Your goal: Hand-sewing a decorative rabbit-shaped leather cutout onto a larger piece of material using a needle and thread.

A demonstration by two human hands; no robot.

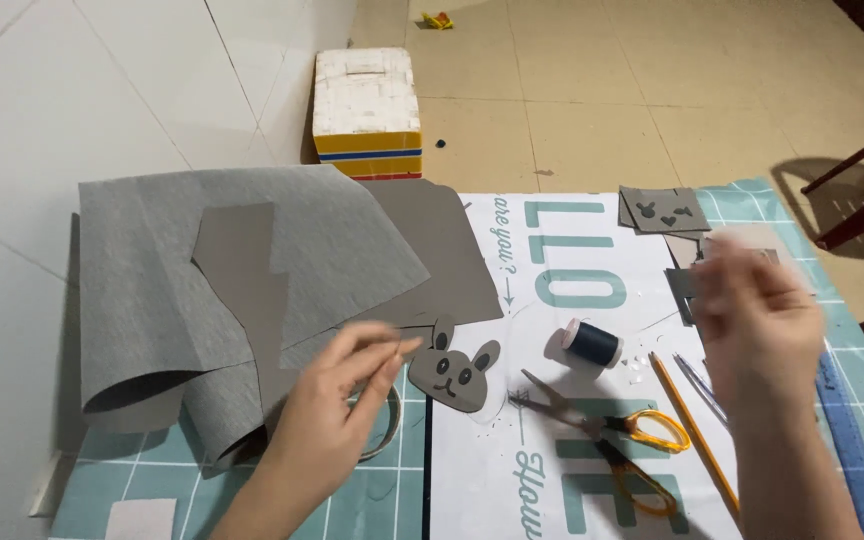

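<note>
L hand [327, 415] had thumb & forefinger pinched together just beside the grey felt bunny face [455, 373], maybe on a thread, too fine to tell; R hand [757, 320] was raised & blurred, grip unclear. Scissors [607, 435], dark thread spool [592, 342] & pencil [694, 438] lay within easy reach. Grey felt sheet [182, 290] lay on the teal cutting mat [372, 500], tiled floor [592, 90] beyond, w/ a white box [366, 110].

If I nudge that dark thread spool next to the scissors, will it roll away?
The spool lies on its side on the flat mat, so a push across its axis would probably roll it. It looks small and likely light. The scissors or pencil might stop it.
</note>
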